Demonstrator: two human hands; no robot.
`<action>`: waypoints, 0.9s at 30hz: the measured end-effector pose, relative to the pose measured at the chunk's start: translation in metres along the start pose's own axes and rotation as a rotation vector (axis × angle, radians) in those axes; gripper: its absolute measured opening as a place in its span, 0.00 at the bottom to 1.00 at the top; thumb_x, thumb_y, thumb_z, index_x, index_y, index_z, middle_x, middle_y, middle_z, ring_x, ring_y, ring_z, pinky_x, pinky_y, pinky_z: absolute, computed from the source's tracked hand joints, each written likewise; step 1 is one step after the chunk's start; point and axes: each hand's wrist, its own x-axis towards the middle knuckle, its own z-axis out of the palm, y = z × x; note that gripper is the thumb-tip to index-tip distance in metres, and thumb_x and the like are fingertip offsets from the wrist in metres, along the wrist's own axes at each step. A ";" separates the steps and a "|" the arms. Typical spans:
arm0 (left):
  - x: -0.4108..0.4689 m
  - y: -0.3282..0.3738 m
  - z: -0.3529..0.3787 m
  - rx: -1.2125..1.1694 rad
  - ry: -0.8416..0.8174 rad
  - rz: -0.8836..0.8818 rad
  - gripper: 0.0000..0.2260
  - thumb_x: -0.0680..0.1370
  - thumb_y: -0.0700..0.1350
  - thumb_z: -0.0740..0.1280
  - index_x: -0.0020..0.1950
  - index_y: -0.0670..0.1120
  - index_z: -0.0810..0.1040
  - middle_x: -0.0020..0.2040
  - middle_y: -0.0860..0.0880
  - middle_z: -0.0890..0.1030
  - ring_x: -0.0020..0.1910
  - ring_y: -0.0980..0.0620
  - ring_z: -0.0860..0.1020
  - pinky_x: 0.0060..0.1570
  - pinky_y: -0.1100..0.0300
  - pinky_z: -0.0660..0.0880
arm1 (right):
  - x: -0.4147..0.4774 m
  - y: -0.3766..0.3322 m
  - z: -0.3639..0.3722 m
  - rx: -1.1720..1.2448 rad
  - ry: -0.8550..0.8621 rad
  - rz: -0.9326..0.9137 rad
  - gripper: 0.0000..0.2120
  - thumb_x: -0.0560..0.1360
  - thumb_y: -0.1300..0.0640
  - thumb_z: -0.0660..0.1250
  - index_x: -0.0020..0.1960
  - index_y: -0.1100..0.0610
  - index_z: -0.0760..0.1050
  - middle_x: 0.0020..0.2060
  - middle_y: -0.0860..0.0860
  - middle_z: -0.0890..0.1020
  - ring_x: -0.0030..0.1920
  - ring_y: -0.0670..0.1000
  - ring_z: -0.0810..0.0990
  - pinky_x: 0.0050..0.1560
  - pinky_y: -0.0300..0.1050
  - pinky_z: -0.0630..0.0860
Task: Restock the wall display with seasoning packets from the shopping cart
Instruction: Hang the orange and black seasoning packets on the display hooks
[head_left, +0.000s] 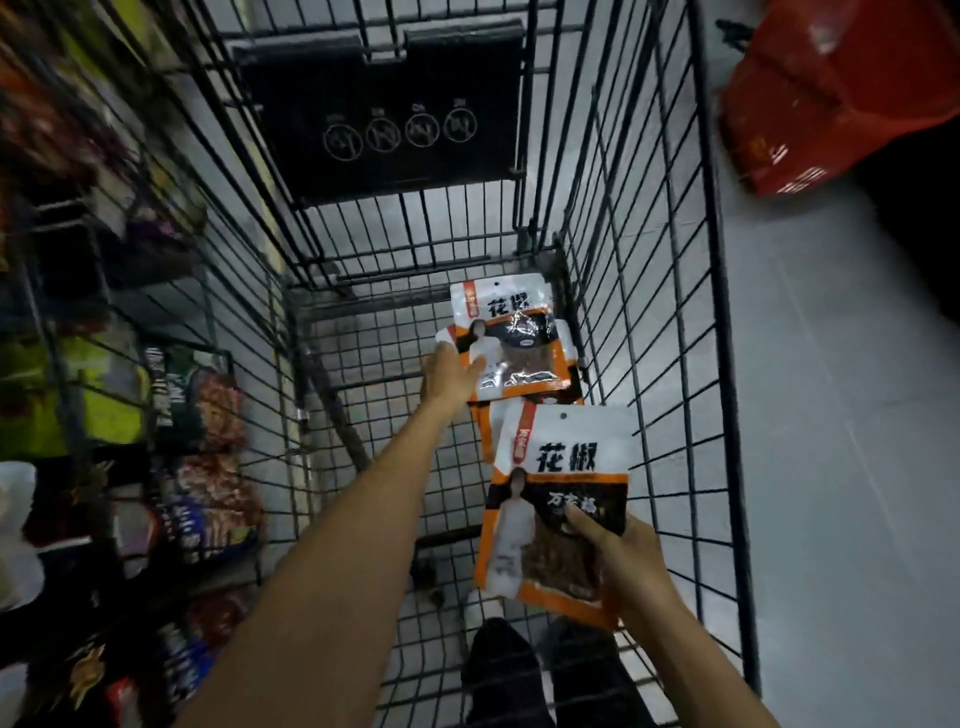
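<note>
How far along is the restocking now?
Done: cannot tell; the wall display is blurred. In hand: the right hand holds one packet, and the left hand grips the top packet in the cart. Left: more packets lie under it, and both held ones need hanging.

A bulky red plastic object with white printing (841, 88), too blurred to tell whether crate or wrapped pack, is sitting at the upper right on the pale grey tiled floor (841, 415). The floor is running down the right side in dim light, its tile joints showing faintly. A dark shadowed patch (914, 218) is spreading just below the red object.
</note>
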 end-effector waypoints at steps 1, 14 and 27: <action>0.008 0.000 0.006 0.001 -0.005 -0.012 0.17 0.77 0.47 0.67 0.61 0.40 0.73 0.56 0.41 0.79 0.53 0.43 0.78 0.50 0.52 0.77 | 0.002 0.002 0.000 0.034 -0.009 0.023 0.01 0.72 0.60 0.72 0.42 0.57 0.81 0.35 0.53 0.86 0.36 0.50 0.85 0.33 0.42 0.79; 0.040 0.023 0.015 -0.556 -0.070 -0.350 0.21 0.69 0.35 0.75 0.60 0.38 0.74 0.58 0.41 0.80 0.52 0.45 0.81 0.51 0.52 0.79 | 0.013 0.006 0.002 0.171 -0.056 0.151 0.07 0.73 0.61 0.71 0.50 0.62 0.79 0.46 0.61 0.84 0.45 0.57 0.83 0.43 0.47 0.80; -0.025 0.002 -0.043 -0.798 -0.090 -0.221 0.18 0.73 0.33 0.71 0.61 0.38 0.75 0.57 0.39 0.80 0.51 0.43 0.80 0.54 0.47 0.77 | -0.007 -0.012 0.001 0.129 -0.074 0.133 0.05 0.74 0.61 0.70 0.48 0.60 0.77 0.49 0.61 0.83 0.51 0.59 0.81 0.48 0.50 0.79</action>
